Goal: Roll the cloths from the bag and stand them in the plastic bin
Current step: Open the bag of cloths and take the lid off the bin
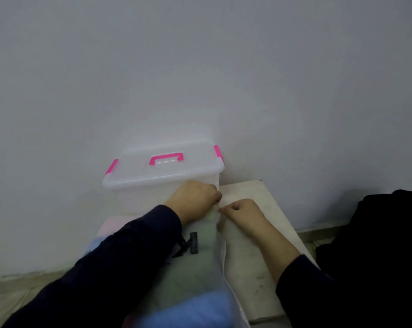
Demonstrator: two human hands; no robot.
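Note:
A translucent plastic bin (138,185) with a closed lid, pink handle (166,158) and pink side clips stands at the table's far end against the wall. In front of it lies a clear plastic bag (200,268) holding cloths; a blue one (188,311) shows at the near end and a pale pink one (110,229) at the left. My left hand (195,197) and my right hand (240,213) meet at the bag's far end, both pinching its edge with fingers closed.
The small white table (271,245) is scuffed on its right part. A plain grey wall (200,67) rises right behind the bin. A black garment or bag (377,233) sits to the right, beside the table. Floor shows at the lower left.

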